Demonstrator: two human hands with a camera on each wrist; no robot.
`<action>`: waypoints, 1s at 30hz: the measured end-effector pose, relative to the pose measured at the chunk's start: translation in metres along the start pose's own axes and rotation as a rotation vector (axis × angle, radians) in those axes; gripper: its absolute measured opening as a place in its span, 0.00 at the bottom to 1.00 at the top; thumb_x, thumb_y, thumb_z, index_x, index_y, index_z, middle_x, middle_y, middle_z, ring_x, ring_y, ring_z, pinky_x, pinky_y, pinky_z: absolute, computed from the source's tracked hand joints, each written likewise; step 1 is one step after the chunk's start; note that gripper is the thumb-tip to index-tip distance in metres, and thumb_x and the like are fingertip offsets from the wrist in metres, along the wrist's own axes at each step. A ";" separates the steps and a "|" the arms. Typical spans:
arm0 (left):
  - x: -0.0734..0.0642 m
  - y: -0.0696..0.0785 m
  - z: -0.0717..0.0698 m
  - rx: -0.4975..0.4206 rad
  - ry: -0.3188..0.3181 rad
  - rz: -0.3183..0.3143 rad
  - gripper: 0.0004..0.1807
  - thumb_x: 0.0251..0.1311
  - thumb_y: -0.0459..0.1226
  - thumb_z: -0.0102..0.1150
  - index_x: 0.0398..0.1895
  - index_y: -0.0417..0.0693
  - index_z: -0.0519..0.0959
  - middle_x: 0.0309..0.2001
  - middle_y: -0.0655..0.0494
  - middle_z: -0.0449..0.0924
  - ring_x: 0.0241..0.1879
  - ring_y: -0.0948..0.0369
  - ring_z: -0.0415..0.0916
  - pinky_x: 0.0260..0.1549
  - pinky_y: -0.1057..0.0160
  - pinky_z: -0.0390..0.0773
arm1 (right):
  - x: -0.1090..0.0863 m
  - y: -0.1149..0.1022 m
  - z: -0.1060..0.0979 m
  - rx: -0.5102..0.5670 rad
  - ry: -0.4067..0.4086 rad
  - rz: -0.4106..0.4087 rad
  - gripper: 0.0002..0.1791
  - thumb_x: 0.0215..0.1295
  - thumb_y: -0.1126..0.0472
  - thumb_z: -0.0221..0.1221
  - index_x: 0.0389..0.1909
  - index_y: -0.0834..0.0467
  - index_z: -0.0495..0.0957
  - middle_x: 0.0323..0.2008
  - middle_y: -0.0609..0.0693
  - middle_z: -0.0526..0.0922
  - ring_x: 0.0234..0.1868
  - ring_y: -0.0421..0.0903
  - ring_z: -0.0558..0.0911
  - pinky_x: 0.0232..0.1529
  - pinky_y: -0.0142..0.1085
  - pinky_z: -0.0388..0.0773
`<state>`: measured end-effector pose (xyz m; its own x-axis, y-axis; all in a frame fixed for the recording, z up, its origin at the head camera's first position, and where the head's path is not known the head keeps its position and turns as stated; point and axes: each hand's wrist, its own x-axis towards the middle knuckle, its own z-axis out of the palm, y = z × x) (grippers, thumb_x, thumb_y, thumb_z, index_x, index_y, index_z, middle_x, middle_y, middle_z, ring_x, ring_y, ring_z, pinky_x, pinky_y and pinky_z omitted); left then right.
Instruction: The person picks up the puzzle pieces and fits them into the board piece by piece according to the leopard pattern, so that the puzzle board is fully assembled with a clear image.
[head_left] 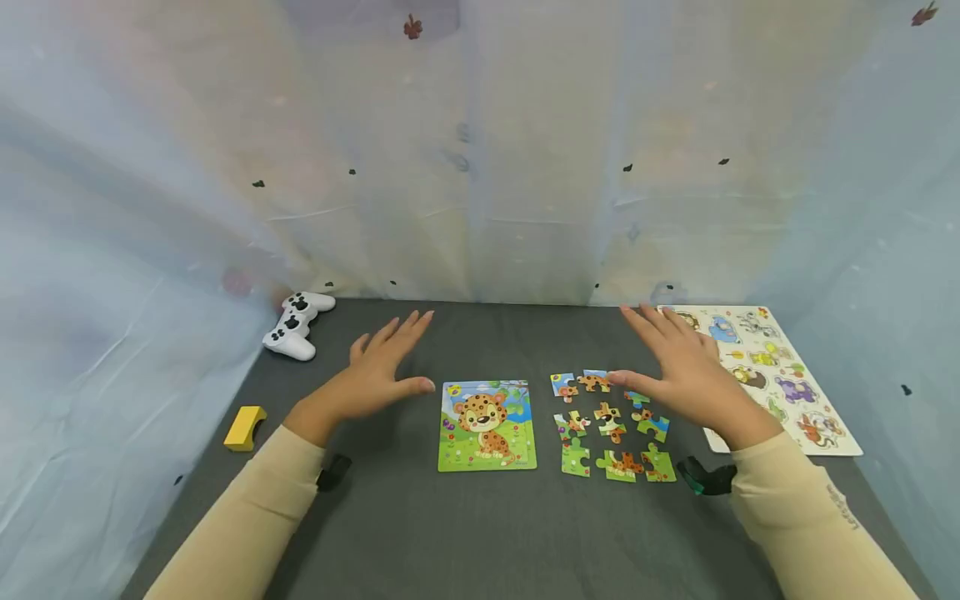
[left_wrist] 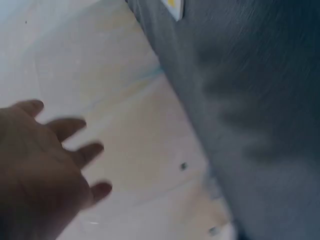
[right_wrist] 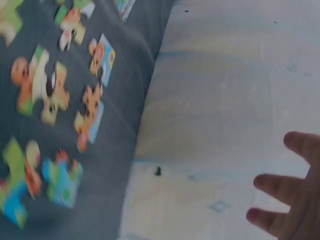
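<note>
My left hand (head_left: pixel 375 379) is held over the dark table with its fingers spread and nothing in it, left of a square leopard picture board (head_left: pixel 487 425). In the left wrist view the same hand (left_wrist: pixel 45 165) shows spread fingers against the pale sheet. Above the right side of the loose jigsaw pieces (head_left: pixel 575 457) hovers my right hand (head_left: pixel 693 379), also spread and holding nothing; its thumb overlaps the top pieces in the head view. Several pieces (right_wrist: pixel 42 85) lie apart in rough rows, printed with animal parts, grass and sky. The right wrist view catches fingertips (right_wrist: pixel 275 187) at its edge.
A white game controller (head_left: pixel 296 325) sits at the table's back left, with a yellow arched block (head_left: pixel 244 428) nearer the left edge. At right lies a white animal board (head_left: pixel 813 429), partly behind my right hand. Pale sheets (head_left: pixel 480 208) enclose the back and sides.
</note>
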<state>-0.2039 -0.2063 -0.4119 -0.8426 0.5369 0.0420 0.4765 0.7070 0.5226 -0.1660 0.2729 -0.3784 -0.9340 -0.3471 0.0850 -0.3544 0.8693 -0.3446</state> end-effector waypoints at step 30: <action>0.006 -0.036 0.094 -0.175 -0.220 -0.018 0.76 0.42 0.59 0.90 0.91 0.53 0.51 0.89 0.58 0.41 0.87 0.49 0.28 0.75 0.32 0.22 | 0.036 0.020 0.155 0.332 0.060 0.093 0.31 0.74 0.50 0.73 0.71 0.60 0.80 0.73 0.59 0.70 0.64 0.62 0.67 0.57 0.60 0.73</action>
<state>-0.2020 -0.1850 -0.5107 -0.7666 0.6257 -0.1444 0.3953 0.6371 0.6617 -0.1992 0.2233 -0.5267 -0.9660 -0.2421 0.0907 -0.2431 0.7309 -0.6377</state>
